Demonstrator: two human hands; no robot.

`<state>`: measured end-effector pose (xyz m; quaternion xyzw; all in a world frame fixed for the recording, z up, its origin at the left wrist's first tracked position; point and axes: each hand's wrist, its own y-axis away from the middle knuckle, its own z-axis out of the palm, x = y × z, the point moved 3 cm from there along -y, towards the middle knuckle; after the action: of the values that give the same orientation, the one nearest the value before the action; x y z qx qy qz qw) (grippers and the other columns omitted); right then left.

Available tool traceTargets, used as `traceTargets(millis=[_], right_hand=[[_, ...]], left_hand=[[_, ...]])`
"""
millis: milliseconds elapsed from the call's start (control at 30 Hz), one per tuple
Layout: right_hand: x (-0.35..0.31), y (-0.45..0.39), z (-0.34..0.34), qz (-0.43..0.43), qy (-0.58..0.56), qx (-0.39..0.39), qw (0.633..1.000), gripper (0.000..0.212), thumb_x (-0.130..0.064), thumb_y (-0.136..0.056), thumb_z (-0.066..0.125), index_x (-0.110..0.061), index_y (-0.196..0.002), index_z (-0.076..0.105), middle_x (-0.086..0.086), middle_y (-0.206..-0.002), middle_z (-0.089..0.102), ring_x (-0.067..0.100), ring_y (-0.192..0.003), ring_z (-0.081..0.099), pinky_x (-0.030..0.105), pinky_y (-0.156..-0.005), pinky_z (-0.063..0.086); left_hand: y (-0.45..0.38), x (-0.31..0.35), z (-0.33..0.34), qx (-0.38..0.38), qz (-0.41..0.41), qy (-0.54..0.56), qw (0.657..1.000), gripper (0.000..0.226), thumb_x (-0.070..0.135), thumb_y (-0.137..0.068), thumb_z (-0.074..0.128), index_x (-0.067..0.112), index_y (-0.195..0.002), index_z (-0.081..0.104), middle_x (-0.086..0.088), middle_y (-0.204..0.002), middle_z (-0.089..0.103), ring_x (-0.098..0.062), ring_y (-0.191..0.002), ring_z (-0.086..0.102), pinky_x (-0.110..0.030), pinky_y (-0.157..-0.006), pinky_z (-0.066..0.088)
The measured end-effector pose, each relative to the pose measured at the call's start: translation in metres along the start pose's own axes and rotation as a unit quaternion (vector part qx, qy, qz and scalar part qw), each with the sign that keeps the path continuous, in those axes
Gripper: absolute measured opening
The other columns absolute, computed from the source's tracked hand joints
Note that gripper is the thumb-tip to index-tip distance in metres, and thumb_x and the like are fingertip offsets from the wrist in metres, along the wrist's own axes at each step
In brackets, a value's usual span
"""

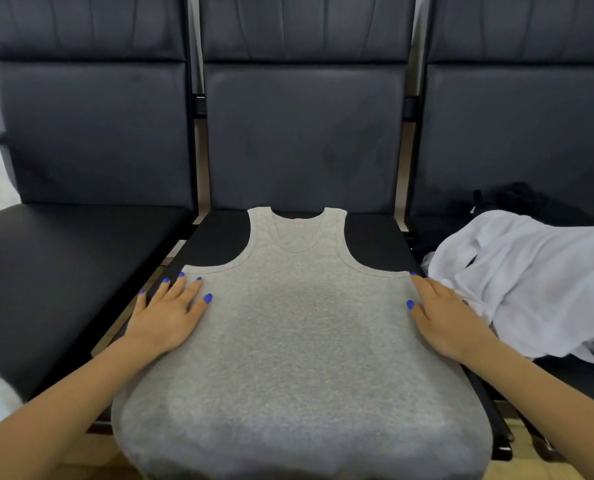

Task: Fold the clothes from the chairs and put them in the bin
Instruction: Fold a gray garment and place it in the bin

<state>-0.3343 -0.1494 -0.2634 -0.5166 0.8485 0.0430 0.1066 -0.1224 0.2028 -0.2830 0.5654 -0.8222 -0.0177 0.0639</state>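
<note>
Gray tank top (299,341): matt, fuzzy knit cloth; chairs (302,140) smooth black leather-like upholstery (faint sheen).

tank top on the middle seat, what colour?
Heather grey tank top, with a small pinkish neck label. Head view, the only one, shows it spread flat.

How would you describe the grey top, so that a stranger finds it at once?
Of the three black chairs, look at the middle chair. The grey tank top lies spread flat on its seat, with the left hand and right hand on its sides. The white clothes beside it are crumpled.
</note>
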Motion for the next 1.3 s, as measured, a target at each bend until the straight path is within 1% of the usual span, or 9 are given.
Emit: traceTargets(millis=[300, 400, 500, 600, 767, 933, 1033, 1167, 1300], right_hand=[[-0.054, -0.067, -0.002, 0.004, -0.093, -0.027, 0.995, 0.058, -0.026, -0.097, 0.048, -0.015, -0.149, 0.026, 0.009, -0.152, 0.031, 0.028, -0.139, 0.028, 0.038, -0.111, 0.030], [-0.073, -0.109, 0.008, 0.050, -0.180, -0.049, 0.981, 0.054, -0.022, -0.095, 0.049, -0.013, -0.145, 0.033, 0.012, -0.134, 0.047, 0.031, -0.123, 0.046, 0.036, -0.094, 0.043], [-0.085, -0.159, 0.019, 0.067, -0.228, -0.042, 0.970, 0.053, -0.018, -0.093, 0.047, -0.011, -0.144, 0.033, 0.009, -0.117, 0.052, 0.027, -0.108, 0.050, 0.031, -0.077, 0.041], [-0.090, -0.211, 0.021, 0.085, -0.205, 0.008, 0.975, 0.049, -0.017, -0.096, 0.043, -0.010, -0.143, 0.034, 0.014, -0.134, 0.049, 0.030, -0.119, 0.048, 0.036, -0.090, 0.045], [-0.097, -0.272, 0.027, 0.107, -0.103, 0.071, 0.986, 0.041, -0.020, -0.097, 0.043, -0.012, -0.137, 0.040, 0.012, -0.134, 0.049, 0.032, -0.125, 0.040, 0.039, -0.099, 0.035], [-0.084, -0.315, 0.029, 0.214, -0.278, 0.020, 0.936, 0.027, -0.020, -0.081, 0.065, -0.009, -0.103, 0.053, 0.012, -0.117, 0.056, 0.033, -0.114, 0.049, 0.041, -0.095, 0.047], [-0.079, -0.320, 0.022, 0.198, -0.311, -0.001, 0.929, 0.031, -0.013, -0.076, 0.071, -0.005, -0.101, 0.054, 0.014, -0.111, 0.057, 0.032, -0.107, 0.054, 0.039, -0.092, 0.049], [-0.079, -0.297, -0.007, 0.136, -0.369, 0.000, 0.919, 0.015, -0.012, -0.084, 0.070, -0.010, -0.095, 0.061, 0.009, -0.106, 0.059, 0.022, -0.094, 0.056, 0.028, -0.063, 0.048], [-0.079, -0.244, -0.066, 0.034, -0.368, 0.004, 0.929, 0.018, -0.012, -0.082, 0.071, -0.017, -0.076, 0.056, 0.001, -0.089, 0.061, 0.016, -0.086, 0.057, 0.025, -0.064, 0.049]], left_hand=[[-0.058, 0.051, -0.024, 0.062, 0.023, 0.011, 0.998, 0.053, 0.048, -0.102, 0.016, 0.028, -0.151, 0.025, 0.001, -0.160, 0.019, -0.025, -0.148, 0.010, -0.051, -0.117, 0.005], [-0.096, 0.072, -0.028, 0.046, 0.000, 0.090, 0.995, 0.047, 0.040, -0.104, 0.026, 0.023, -0.146, 0.035, -0.005, -0.148, 0.041, -0.029, -0.137, 0.032, -0.044, -0.109, 0.025], [-0.138, 0.092, -0.033, 0.061, -0.023, 0.157, 0.985, 0.039, 0.031, -0.103, 0.033, 0.015, -0.137, 0.044, -0.010, -0.132, 0.053, -0.032, -0.124, 0.039, -0.038, -0.095, 0.033], [-0.187, 0.103, -0.037, 0.060, -0.039, 0.211, 0.975, 0.039, 0.032, -0.102, 0.035, 0.012, -0.134, 0.043, -0.011, -0.134, 0.051, -0.034, -0.127, 0.036, -0.038, -0.096, 0.034], [-0.245, 0.105, -0.035, 0.103, -0.067, 0.166, 0.978, 0.043, 0.031, -0.100, 0.043, 0.013, -0.139, 0.037, -0.012, -0.138, 0.046, -0.034, -0.129, 0.033, -0.039, -0.097, 0.034], [-0.290, 0.105, -0.039, 0.096, -0.069, 0.312, 0.943, 0.049, 0.024, -0.085, 0.072, 0.009, -0.127, 0.052, -0.011, -0.130, 0.054, -0.032, -0.124, 0.047, -0.038, -0.103, 0.040], [-0.294, 0.101, -0.046, 0.085, -0.056, 0.361, 0.927, 0.026, 0.014, -0.082, 0.076, 0.004, -0.105, 0.070, -0.013, -0.116, 0.066, -0.030, -0.113, 0.058, -0.038, -0.100, 0.046], [-0.275, 0.089, -0.080, 0.118, -0.010, 0.415, 0.902, 0.010, 0.012, -0.079, 0.077, 0.009, -0.086, 0.070, -0.011, -0.101, 0.068, -0.025, -0.103, 0.062, -0.036, -0.094, 0.050], [-0.216, 0.087, -0.143, 0.118, 0.065, 0.411, 0.902, 0.011, 0.011, -0.079, 0.076, 0.015, -0.079, 0.067, 0.001, -0.080, 0.062, -0.012, -0.078, 0.055, -0.024, -0.062, 0.044]])
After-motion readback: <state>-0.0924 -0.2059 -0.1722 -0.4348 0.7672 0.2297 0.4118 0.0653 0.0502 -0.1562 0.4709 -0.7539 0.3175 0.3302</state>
